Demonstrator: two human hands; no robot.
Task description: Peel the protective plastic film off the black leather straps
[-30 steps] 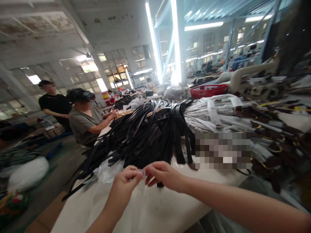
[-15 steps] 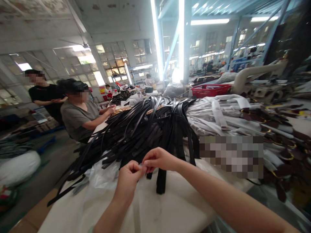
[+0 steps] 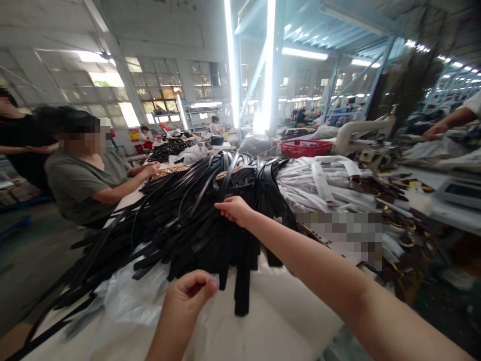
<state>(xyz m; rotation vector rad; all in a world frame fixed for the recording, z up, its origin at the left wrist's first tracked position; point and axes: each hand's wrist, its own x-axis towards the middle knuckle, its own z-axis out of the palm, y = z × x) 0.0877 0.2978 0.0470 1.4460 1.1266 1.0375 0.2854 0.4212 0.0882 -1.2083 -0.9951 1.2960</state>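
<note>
My left hand (image 3: 188, 296) is low over the pale table (image 3: 259, 321), thumb and forefinger pinched on a small clear plastic piece (image 3: 215, 280). Farther out, my right hand (image 3: 233, 208) hovers over or touches a large heap of black straps (image 3: 203, 240); its fingers are pressed together, and whatever they may hold is too small to make out. Several strap ends hang toward me onto the tabletop between the hands. A crumpled clear plastic bag (image 3: 131, 296) lies left of my left hand, partly under the straps.
White-wrapped straps (image 3: 319, 183) with brown ends and gold rings (image 3: 408, 240) lie to the right. Behind them are a red basket (image 3: 306, 148) and a sewing machine (image 3: 368, 143). A co-worker (image 3: 82, 170) sits at left; another person's hand (image 3: 436, 130) shows at far right.
My hands, together before, have parted. The right one has moved up and forward to the black straps; the left has dropped lower, with the clear piece in its pinch. The view has turned right.
</note>
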